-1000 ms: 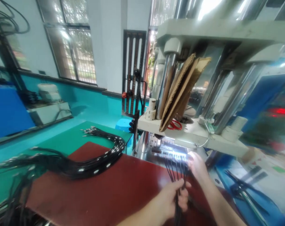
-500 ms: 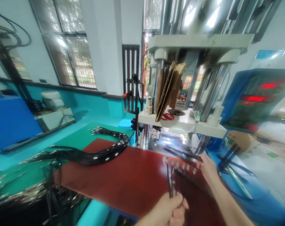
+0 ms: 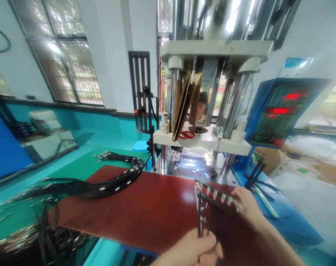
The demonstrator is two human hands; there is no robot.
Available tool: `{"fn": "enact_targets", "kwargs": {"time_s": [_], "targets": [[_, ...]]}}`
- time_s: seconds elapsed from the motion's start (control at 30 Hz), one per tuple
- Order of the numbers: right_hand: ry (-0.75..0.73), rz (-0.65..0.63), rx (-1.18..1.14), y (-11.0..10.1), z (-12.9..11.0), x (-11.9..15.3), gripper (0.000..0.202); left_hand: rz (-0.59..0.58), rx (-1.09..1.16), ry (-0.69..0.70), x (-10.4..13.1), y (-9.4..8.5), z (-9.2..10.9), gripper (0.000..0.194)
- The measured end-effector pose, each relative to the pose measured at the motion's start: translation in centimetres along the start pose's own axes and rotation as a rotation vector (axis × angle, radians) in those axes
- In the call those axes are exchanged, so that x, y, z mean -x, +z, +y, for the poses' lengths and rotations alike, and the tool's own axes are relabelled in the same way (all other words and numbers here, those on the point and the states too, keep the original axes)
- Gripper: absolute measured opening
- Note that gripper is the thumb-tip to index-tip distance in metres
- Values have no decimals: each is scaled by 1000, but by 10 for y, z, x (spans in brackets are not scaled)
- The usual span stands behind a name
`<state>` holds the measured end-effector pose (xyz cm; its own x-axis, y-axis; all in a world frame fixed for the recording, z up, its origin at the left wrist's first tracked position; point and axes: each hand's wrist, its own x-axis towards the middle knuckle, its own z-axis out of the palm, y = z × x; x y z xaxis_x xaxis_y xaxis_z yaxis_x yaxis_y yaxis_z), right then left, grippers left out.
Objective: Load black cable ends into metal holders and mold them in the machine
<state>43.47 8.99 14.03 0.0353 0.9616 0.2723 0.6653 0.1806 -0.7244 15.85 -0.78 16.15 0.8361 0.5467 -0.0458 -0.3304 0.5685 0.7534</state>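
My left hand [image 3: 199, 246] is closed round a few black cables [image 3: 200, 218] just in front of the red board's right part. Their upper ends reach the left end of a dark metal bar [image 3: 223, 206], where pale fittings [image 3: 215, 193] stand in a row. At the bar's right end my right hand [image 3: 247, 203] is closed with its fingers curled on it; the exact grip is partly hidden. A red-brown board [image 3: 145, 207] lies underneath. On its left a bundle of black cables [image 3: 109, 187] with metal ends curves over onto a green surface [image 3: 83, 162].
Behind the board stands a press [image 3: 202, 142] with cardboard [image 3: 182, 111] and red-handled scissors [image 3: 187, 135] on its plate. A blue control box [image 3: 285, 111] is at right, above tools [image 3: 263, 197]. More cables [image 3: 43, 240] lie at lower left. A person [image 3: 201, 107] shows behind the press.
The dark bar in my right hand has come down toward me, onto or beside the row of fittings. My left hand still holds the cables. The view has turned slightly right.
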Motion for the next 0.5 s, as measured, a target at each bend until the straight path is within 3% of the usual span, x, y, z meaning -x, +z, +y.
{"fn": "enact_targets", "kwargs": {"time_s": [0.07, 0.13, 0.23, 0.4, 0.5], "targets": [[-85, -146, -214, 5, -30, 5, 47, 9, -83, -11, 0, 0, -3, 37], [-125, -400, -478, 12, -65, 13, 65, 23, -154, -48, -2, 0, -7, 37], [-46, -640, -743, 25, -103, 23, 69, 40, -235, -110, -3, 2, -13, 38], [-68, -536, -550, 46, -110, 27, 38, 32, -256, -137, -2, 1, -23, 46], [-55, -193, -220, 34, -100, 23, 41, 59, -305, -196, -1, -7, -36, 48]]}}
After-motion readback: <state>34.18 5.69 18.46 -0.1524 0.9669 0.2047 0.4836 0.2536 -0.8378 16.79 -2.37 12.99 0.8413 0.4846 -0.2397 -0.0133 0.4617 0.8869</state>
